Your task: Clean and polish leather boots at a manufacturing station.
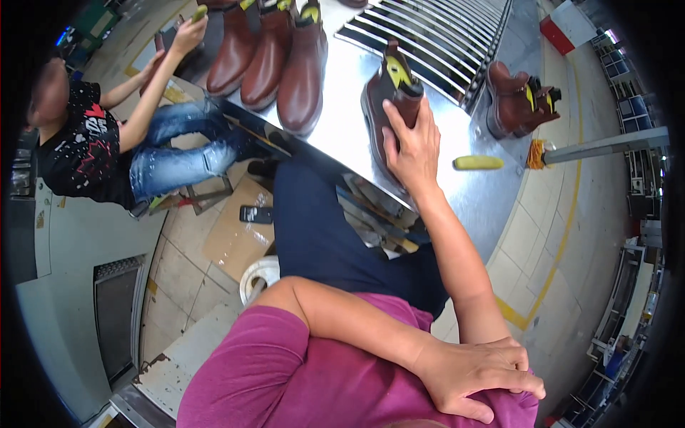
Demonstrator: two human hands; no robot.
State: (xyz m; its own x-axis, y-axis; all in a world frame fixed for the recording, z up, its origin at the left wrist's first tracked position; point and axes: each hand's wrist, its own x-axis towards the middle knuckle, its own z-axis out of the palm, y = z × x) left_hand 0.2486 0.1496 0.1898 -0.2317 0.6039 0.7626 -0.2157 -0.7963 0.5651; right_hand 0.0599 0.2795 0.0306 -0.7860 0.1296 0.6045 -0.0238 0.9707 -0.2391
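Upper centre of the frame: right hand (412, 146) clasps the dark brown ankle boot (389, 100) on the steel table (342, 107). Left hand (477, 372), lower right, curls round the right arm (457, 264). A one-handed grip near the edge could let the boot tip or slide off.

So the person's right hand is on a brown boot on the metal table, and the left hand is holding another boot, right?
Not quite. The right hand does grip the brown boot on the metal table, but the left hand holds no boot: it clasps the person's own right arm near the elbow. The head view shows it.
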